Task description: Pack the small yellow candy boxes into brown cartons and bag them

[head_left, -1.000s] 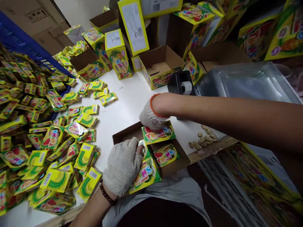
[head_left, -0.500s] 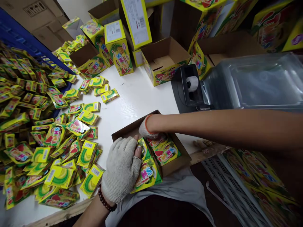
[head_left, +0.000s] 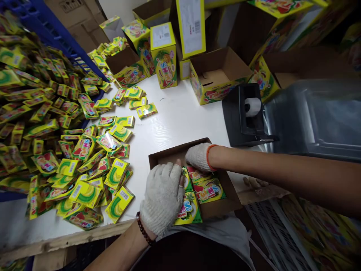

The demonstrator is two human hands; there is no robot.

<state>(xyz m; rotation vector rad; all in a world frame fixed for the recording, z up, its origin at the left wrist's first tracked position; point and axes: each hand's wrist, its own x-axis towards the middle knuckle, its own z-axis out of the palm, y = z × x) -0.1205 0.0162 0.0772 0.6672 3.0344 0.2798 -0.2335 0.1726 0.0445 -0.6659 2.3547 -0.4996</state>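
Note:
An open brown-walled carton (head_left: 194, 147) lies near the table's front edge, with small yellow-green TWINS candy boxes (head_left: 209, 191) lying in it in rows. My left hand (head_left: 163, 197), in a white knit glove with bare fingertips, is wrapped over the row of candy boxes (head_left: 188, 210) at the carton's left side. Its palm hides part of that row and the carton's left wall. My right hand (head_left: 199, 156), gloved too, reaches inside with curled fingers against a candy box (head_left: 198, 174) at the back of the right-hand row. Those fingertips are hidden.
Loose candy boxes (head_left: 87, 192) are heaped on the table (head_left: 163, 124), spilling from a blue crate (head_left: 70, 45) at left. Behind stand printed cartons (head_left: 165, 67) and an open one (head_left: 222, 71). A black tape dispenser (head_left: 248, 128) and a clear plastic bin (head_left: 316, 116) are at right.
The camera view has shifted, so the scene sits further right. My right hand has drawn slightly back within the carton, while my left hand stays on the left row.

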